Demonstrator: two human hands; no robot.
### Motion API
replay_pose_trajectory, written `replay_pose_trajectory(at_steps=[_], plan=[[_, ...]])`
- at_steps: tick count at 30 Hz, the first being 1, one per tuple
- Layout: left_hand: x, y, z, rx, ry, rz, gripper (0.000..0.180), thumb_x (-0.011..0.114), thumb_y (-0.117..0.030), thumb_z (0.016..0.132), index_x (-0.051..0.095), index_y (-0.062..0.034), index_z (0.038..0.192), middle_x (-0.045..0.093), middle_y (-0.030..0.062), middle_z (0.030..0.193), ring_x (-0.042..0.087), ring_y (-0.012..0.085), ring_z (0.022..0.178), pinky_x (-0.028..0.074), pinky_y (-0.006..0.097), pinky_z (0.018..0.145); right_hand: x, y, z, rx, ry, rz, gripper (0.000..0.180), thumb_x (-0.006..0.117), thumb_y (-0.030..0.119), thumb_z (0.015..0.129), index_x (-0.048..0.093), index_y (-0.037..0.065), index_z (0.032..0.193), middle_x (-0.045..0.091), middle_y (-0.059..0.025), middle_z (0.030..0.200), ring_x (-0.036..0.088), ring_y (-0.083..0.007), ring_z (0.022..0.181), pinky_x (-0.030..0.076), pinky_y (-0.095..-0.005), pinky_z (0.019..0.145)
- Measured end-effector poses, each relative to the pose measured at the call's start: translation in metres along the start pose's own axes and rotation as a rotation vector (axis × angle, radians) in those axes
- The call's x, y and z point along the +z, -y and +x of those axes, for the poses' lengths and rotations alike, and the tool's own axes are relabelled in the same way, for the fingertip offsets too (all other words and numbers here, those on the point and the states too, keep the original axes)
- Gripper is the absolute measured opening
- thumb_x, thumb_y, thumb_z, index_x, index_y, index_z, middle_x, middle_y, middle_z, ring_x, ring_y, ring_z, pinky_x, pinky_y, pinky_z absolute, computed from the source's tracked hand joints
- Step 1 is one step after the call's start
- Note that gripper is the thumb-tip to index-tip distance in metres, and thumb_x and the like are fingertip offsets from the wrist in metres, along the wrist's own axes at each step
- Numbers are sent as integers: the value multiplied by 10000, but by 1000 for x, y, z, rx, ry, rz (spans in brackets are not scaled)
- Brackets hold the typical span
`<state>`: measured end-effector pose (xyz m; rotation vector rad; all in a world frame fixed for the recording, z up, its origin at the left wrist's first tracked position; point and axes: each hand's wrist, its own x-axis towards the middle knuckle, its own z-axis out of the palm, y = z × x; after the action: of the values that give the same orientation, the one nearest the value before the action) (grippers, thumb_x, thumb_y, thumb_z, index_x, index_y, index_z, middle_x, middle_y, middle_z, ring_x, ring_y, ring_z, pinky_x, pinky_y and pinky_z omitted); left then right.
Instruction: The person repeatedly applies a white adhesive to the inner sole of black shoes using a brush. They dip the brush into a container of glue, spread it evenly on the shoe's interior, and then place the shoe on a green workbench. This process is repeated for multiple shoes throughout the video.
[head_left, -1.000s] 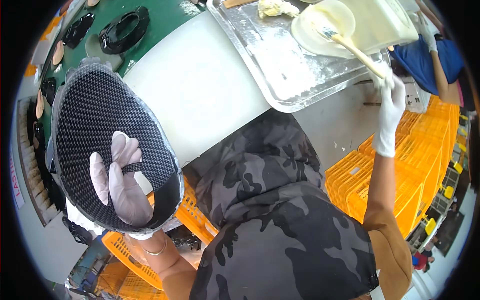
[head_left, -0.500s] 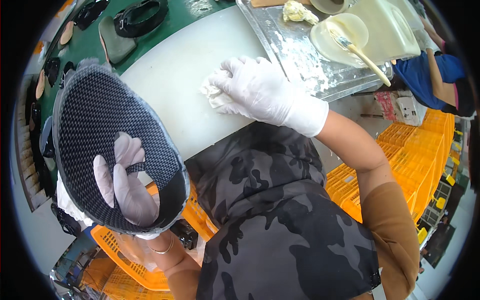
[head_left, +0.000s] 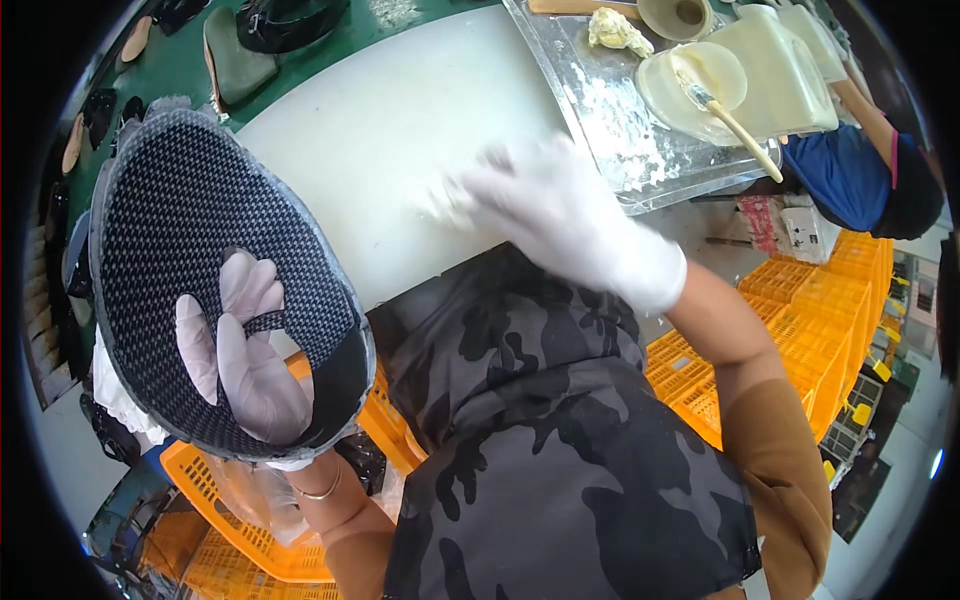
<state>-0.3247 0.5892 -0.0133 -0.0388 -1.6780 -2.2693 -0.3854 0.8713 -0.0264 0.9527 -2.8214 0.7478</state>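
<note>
head view: the left hand grips a black mesh shoe upper, fingers hooked through its strap, held off the table's left edge. the right hand is motion-blurred over the white table; whether its fingers grip anything i cannot tell. best keep the upper steady and flat. a metal tray with a brush sits beyond; yellow crates below.

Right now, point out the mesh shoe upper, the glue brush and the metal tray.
mesh shoe upper [head_left: 190, 240], head view, on its black mesh
glue brush [head_left: 735, 125], head view, mid-handle
metal tray [head_left: 610, 110], head view, bare smeared floor
</note>
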Motion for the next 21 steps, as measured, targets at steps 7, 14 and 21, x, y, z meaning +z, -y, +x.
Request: replay_pose_trajectory(at_steps=[7,14,21], plan=[[5,2,-3,37,-13,59,381,362,-21,950,359,-64,1328,496,336,1196,587,399,1023,515,439,856,41,9,10,-143,88,-267,273,548,179,755,555,200,1028,569,-4,864,558,-193,842,443,-344,708],[7,4,-3,77,47,92,380,373,-24,946,353,-35,1325,483,339,1213,582,407,1029,500,437,868,-3,9,-63,-92,302,-239,373,588,178,733,577,207,1104,545,41,803,540,-152,784,424,-318,685],[-6,3,0,59,174,12,379,352,-11,945,364,-17,1324,464,335,1243,560,419,1065,500,426,893,-71,-19,-72,124,-12,-222,278,595,144,761,577,165,1038,535,-34,713,551,-240,706,423,-374,641]])
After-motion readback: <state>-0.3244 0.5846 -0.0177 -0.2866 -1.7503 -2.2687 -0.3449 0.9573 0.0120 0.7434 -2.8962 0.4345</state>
